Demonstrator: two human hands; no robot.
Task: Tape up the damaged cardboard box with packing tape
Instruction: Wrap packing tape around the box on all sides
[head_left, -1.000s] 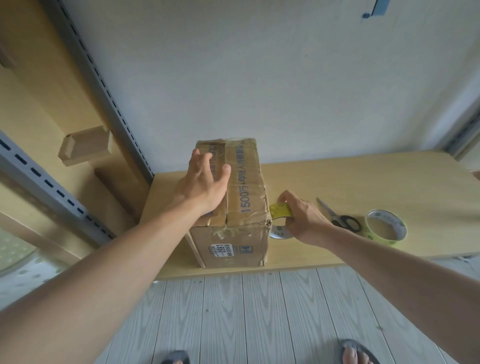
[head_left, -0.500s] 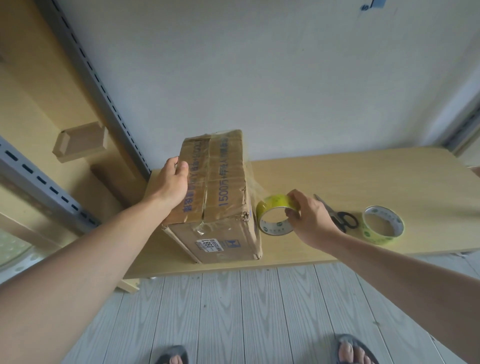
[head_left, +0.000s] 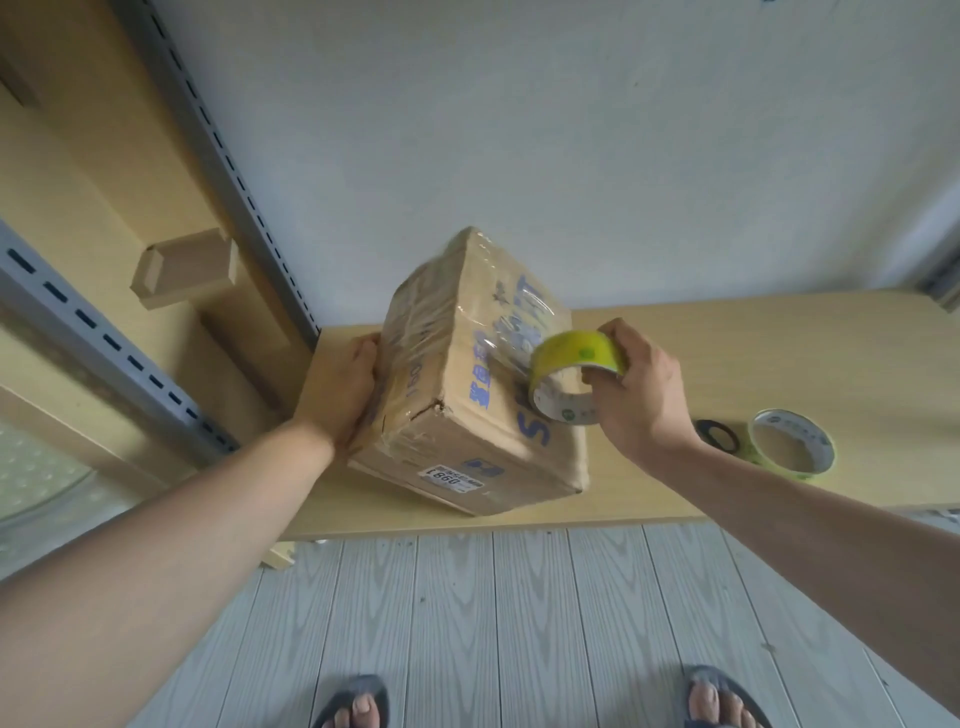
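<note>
The tilted cardboard box (head_left: 457, 415) on the bench (head_left: 769, 353) lies between the hands: left hand (head_left: 340, 397) grips its left side, right hand (head_left: 641, 397) pinches the tape roll (head_left: 574, 356) at its right face, film (head_left: 511, 332) stretched lengthwise.

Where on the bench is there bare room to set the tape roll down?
Bare bench runs along the wall behind the right hand with its tape roll, scissors and spare roll, to its right end. Crowded: the left end, filled by the tilted box and left hand; the front, by scissors and spare roll.
</note>
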